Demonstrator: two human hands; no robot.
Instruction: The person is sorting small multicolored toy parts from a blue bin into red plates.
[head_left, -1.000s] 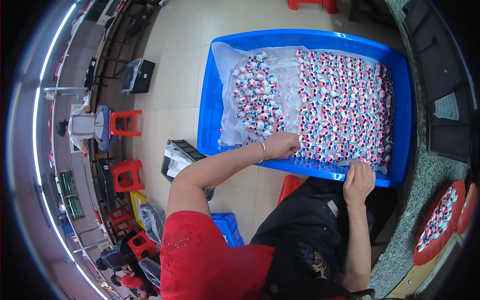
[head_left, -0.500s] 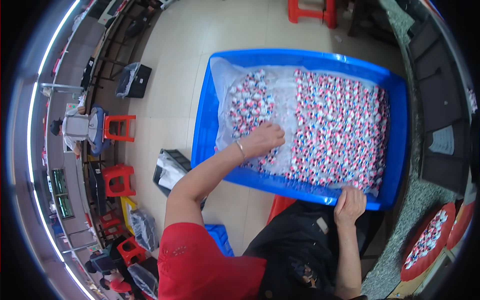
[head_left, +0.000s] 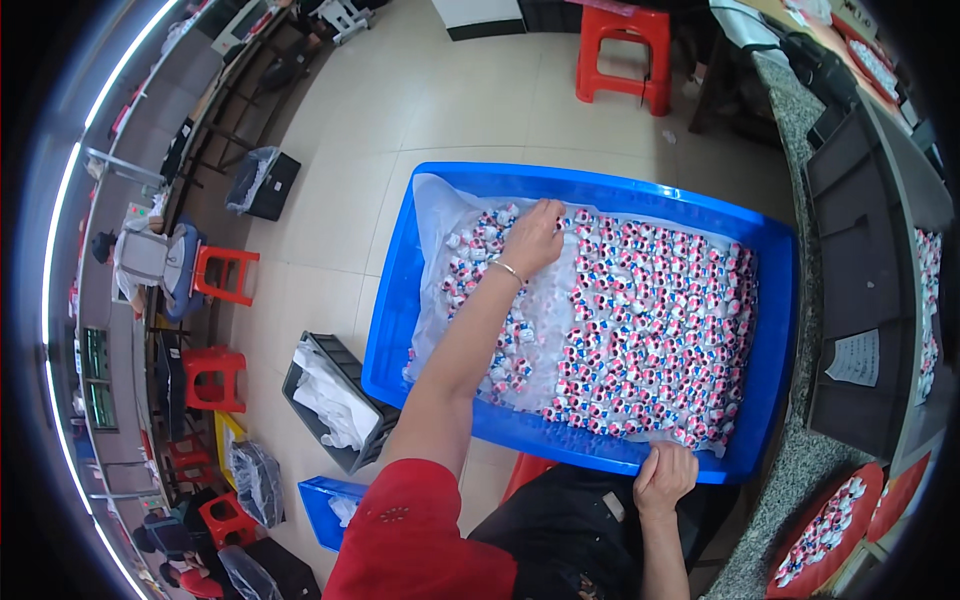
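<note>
left hand (head_left: 533, 238) reaching far, palm-down on small pink-white figurines (head_left: 640, 320), grip unclear | right hand (head_left: 664, 478) clamped on blue tray (head_left: 770, 400) near rim, steadying | figurines fill lined tray

Pale tiled floor (head_left: 440, 110) with red plastic stools (head_left: 622, 50) scattered along the left and top. A speckled grey stone bench (head_left: 800, 470) runs down the right; what appears to be a strip light (head_left: 62, 230) curves along the left rim.

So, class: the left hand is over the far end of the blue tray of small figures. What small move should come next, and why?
Probably close the left hand on a loose small pink-and-white figure: it rests among them on the clear liner, while the right hand grips the blue plastic tray rim.
</note>
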